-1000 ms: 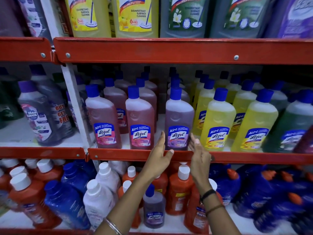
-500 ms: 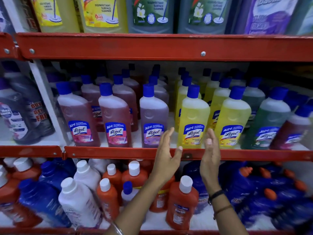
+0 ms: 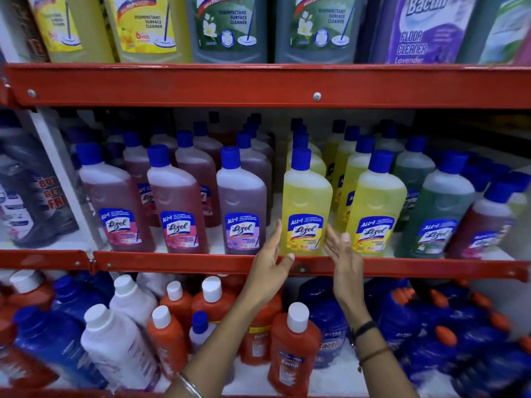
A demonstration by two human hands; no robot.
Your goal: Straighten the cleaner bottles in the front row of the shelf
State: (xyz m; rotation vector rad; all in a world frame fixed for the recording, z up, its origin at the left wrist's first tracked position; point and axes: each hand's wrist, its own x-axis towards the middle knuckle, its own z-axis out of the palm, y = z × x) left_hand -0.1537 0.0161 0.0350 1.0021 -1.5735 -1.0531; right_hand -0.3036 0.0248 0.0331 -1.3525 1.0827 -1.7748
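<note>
Red shelving carries the front row; both arms reach up, left hand and right hand flat-palmed, fingers extended, bracketing the yellow bottle mid-row, neither closed around it

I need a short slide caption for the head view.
Both hands flank a yellow bottle on the shelf.

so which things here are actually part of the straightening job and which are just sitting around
Part of the job:
- yellow bottle between the hands
- left hand, open, at its left side
- right hand, open, at its right side
- other front-row bottles: purple bottle, second yellow bottle, green bottle

Just there:
- big bottles on the top shelf
- orange bottles on the bottom shelf
</note>
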